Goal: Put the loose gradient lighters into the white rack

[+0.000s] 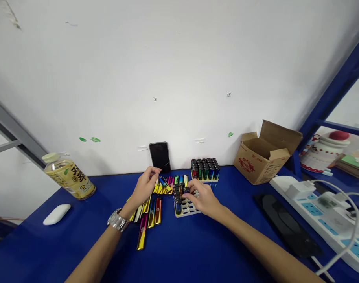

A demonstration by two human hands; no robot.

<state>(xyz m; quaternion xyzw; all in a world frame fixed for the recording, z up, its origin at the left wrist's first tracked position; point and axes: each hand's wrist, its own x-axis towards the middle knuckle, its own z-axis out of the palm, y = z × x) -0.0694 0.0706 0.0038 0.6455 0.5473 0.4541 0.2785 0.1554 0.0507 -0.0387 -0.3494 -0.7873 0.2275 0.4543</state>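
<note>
Head view: lighter (185,190) between right fingers (194,183)

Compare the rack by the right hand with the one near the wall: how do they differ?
The near rack shows several bare holes, while the back rack looks packed with black-topped cylinders. The near rack is right at the right hand; the back rack stands beyond it, close to the wall. Both racks are pale and hold upright cylinders.
</note>
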